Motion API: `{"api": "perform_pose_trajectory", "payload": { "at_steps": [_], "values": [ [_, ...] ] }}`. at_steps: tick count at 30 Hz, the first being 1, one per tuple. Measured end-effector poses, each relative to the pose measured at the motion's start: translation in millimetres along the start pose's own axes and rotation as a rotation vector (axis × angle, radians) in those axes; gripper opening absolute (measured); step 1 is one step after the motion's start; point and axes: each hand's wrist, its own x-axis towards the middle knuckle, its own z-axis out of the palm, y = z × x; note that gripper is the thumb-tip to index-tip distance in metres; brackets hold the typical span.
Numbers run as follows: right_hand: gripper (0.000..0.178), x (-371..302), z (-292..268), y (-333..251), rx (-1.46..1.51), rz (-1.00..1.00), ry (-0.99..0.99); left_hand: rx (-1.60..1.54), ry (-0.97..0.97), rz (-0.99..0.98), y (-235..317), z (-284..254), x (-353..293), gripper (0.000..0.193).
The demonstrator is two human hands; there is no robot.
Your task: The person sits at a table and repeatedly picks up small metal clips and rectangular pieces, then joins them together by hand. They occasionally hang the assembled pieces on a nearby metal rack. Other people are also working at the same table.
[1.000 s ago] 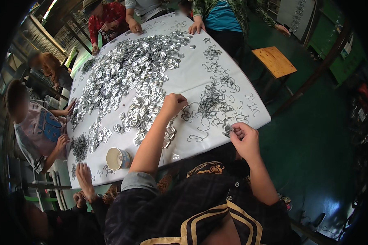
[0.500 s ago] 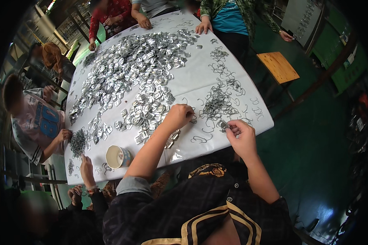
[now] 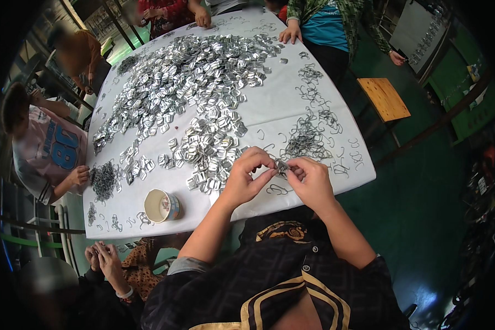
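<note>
Close in front of me, my left hand (image 3: 249, 177) and my right hand (image 3: 313, 180) meet over the table's near edge. Between their fingertips is a small silvery metal buckle (image 3: 281, 166), which both hands pinch; the fingers partly hide it. Just beyond my right hand lies a tangled pile of dark bent wire hooks (image 3: 305, 144), with loose ones scattered around. To the left of my left hand spreads a heap of shiny flat metal buckles (image 3: 212, 146), joining a much larger heap (image 3: 187, 77) further back.
A paper tub (image 3: 162, 206) stands near the front edge of the white-covered table (image 3: 275, 118). Another hook pile (image 3: 104, 181) lies at the left, beside a co-worker's hand (image 3: 79, 175). Several people surround the table. A wooden stool (image 3: 384, 99) stands at the right.
My left hand has moved right and my right hand slightly left, so they now meet at the buckle. The near-left co-worker's hands have come together off the table. The view has shifted slightly.
</note>
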Motion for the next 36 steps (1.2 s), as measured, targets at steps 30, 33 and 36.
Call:
{"api": "perform_pose_trajectory", "payload": {
  "at_steps": [30,33,36],
  "values": [
    [0.020,35.7,94.9,66.1,-0.218,-0.127,-0.224,-0.292,0.383,-0.071,-17.3,-46.5,-42.6,0.013],
    [0.013,41.6,62.8,46.2,0.163,0.171,-0.224,-0.160,0.272,-0.057,-25.2,-31.4,-38.8,0.013],
    [0.010,40.9,28.5,13.7,0.506,0.342,-0.262,-0.059,0.169,-0.024,-19.1,-12.7,-25.7,0.015]
  ]
}}
